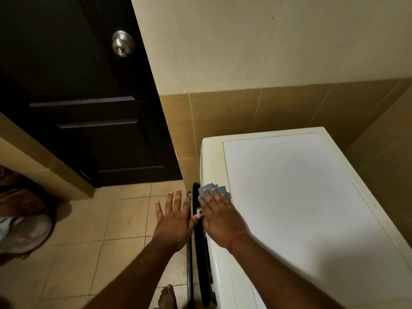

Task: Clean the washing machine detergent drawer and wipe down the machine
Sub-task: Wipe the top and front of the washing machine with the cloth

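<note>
1. At the front top corner of the white, smooth-topped washing machine (296, 197), a small blue crumpled cloth (214, 190) lies pressed flat under the right hand (219, 221); the fingers are straight, pressing rather than curled round it.
2. Left hand (175, 219) hovers just beside the machine's front, fingers spread and relaxed, holding nothing; its thumb lies close against the dark curved front trim (198, 241).
3. Governing relation: the unwiped top panel stretches away from the cloth toward the tan tiled wall (245, 112), its long axis running front to back. The right hand is the nearer and already carries the cloth, so the wipe judged next would run along that axis.
4. Detergent drawer: cannot be identified from this view.
5. Surfaces: cream plastic surround, slightly yellowed near the cloth; glossy panel, likely low friction.
6. Surroundings: dark panelled wooden door (89, 97) with round steel knob (123, 43); beige tiled floor (111, 241).
</note>
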Demonstrator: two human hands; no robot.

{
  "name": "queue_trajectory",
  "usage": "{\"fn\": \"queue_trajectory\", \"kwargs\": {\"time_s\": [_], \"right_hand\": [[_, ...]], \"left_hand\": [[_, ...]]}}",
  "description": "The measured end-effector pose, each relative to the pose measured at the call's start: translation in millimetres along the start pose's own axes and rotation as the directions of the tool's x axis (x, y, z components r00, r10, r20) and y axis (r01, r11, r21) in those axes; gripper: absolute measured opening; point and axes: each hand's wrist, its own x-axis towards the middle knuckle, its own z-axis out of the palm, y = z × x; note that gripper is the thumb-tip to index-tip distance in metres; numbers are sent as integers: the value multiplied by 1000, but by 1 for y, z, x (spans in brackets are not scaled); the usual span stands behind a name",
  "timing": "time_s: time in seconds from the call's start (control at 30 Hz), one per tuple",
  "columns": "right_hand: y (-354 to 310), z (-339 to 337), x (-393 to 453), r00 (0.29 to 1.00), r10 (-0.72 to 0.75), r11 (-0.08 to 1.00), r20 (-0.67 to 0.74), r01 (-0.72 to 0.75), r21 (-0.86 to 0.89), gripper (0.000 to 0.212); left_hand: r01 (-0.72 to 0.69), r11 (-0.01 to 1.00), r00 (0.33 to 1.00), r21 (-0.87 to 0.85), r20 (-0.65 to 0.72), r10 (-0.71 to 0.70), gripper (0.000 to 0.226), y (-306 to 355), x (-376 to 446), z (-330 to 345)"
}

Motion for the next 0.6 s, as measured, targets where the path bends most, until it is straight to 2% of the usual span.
{"fn": "queue_trajectory", "kwargs": {"time_s": [0.03, 0.07, 0.13, 0.17, 0.2, 0.27, 0.3, 0.33, 0.43, 0.47, 0.53, 0.57, 0.6], "right_hand": [[7, -4, 9, 1000, -2, 1000, -6, 2, -9, 58], [15, -6, 20, 998, 60, 998, -17, -60, -8, 58], [24, -9, 34, 961, 272, 962, -47, -270, 37, 58], [20, -9, 38, 948, 316, 948, -42, -314, 60, 58], [15, -7, 39, 961, 272, 961, -38, -270, 54, 57], [14, -1, 34, 998, 43, 999, -39, -44, -23, 56], [20, -3, 33, 1000, -18, 999, -24, 17, -41, 56], [28, -4, 34, 1000, 6, 999, -21, -6, -39, 55], [32, -4, 37, 963, 264, 965, -59, -264, 12, 56], [25, -1, 38, 969, 240, 971, -56, -240, 11, 56], [28, 1, 35, 997, 56, 997, -55, -59, -44, 56], [39, -3, 32, 999, 10, 998, -42, -13, -67, 56], [54, -6, 30, 999, 38, 996, -36, -40, -76, 56]], "left_hand": [[-9, 1000, 1000, 0, 6, 9, 84, -1, 0, 0], [-17, 1000, 1000, 2, 11, 17, 83, -4, 1, -1], [-27, 1000, 1000, 16, 14, 27, 80, -8, 2, -3], [-27, 999, 1000, 19, 12, 27, 78, -13, 3, -4], [-23, 1000, 1000, 16, 8, 23, 76, -18, 5, -4], [-12, 1000, 1000, 17, 2, 12, 73, -26, 10, -4], [-8, 1000, 1000, 25, 4, 8, 72, -30, 13, -4], [-8, 1000, 1000, 30, 10, 8, 72, -33, 16, -3], [-14, 999, 1000, 40, 25, 13, 73, -36, 21, -2], [-19, 999, 1000, 40, 24, 18, 73, -35, 22, -2], [-34, 999, 999, 39, 31, 33, 73, -34, 25, -3], [-38, 999, 999, 38, 35, 37, 74, -32, 26, -4], [-41, 999, 999, 36, 36, 39, 74, -30, 27, -5]]}}
